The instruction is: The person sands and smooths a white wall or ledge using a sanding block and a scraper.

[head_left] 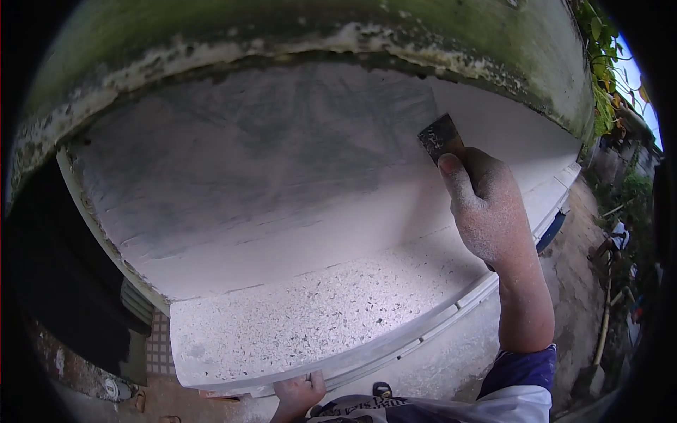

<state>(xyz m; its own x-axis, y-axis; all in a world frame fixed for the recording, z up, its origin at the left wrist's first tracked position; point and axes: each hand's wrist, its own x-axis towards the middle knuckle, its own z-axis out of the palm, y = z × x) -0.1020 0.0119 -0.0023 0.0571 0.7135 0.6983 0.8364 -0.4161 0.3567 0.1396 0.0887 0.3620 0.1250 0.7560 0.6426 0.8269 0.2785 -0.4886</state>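
White dust covers my right hand (486, 201), which is closed round the handle of a flat scraper (440, 137). The scraper's dark, speckled blade lies against or close to the wall (282, 155), at the right of a grey, smeared patch; exact contact is hard to tell. Below the patch the wall is paler and smooth. My left hand (300, 393) grips the front edge of the speckled stone ledge (303, 317), its fingers bent over the rim.
A mossy concrete overhang (324, 32) curves above the wall. Dark space and a tiled floor patch (161, 345) lie at the left. At the far right are plants (599, 70), a dirt path, a long pole (605, 317) and a distant person (618, 238).
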